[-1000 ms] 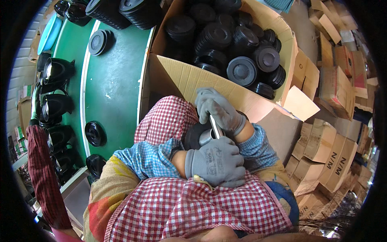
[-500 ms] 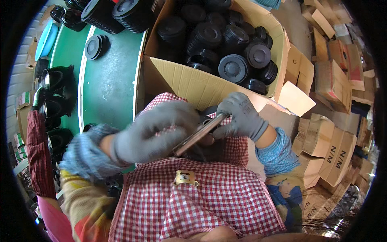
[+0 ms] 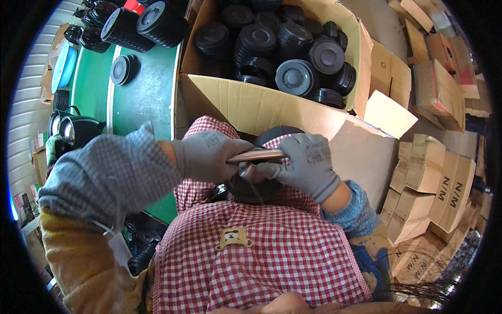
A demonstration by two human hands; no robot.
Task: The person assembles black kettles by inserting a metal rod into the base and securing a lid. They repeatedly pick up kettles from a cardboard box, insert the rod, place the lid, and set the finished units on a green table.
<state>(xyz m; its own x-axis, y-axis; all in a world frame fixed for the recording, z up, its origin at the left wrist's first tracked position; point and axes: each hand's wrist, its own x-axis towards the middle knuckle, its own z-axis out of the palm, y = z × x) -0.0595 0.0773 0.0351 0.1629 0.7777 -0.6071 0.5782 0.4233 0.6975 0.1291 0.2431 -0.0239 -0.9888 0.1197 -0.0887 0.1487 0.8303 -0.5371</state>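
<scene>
My left hand [image 3: 209,156], in a grey work glove, closes on the left end of a narrow, flat brownish bar [image 3: 259,155]. Its exact kind I cannot make out. At the bar's right end, my right hand [image 3: 308,163], gloved the same way, has its fingers curled round it, thumb below. The bar lies nearly level over my lap. Behind and under both hands sits a dark round thing [image 3: 251,191], partly hidden by them, against my red-and-white checked apron [image 3: 261,251].
Ahead stands an open cardboard box [image 3: 235,97] of black round lids [image 3: 295,77]. A green worktable [image 3: 141,104] at left carries a short lid stack [image 3: 124,69] and taller stacks. Another person's green-gloved hand [image 3: 55,146] is by black pots [image 3: 78,130]. Cartons [image 3: 434,175] are piled at right.
The bar has turned from a steep slant to nearly level. My left hand, blurred before, now grips its left end. The other person's arm has moved mostly behind my sleeve.
</scene>
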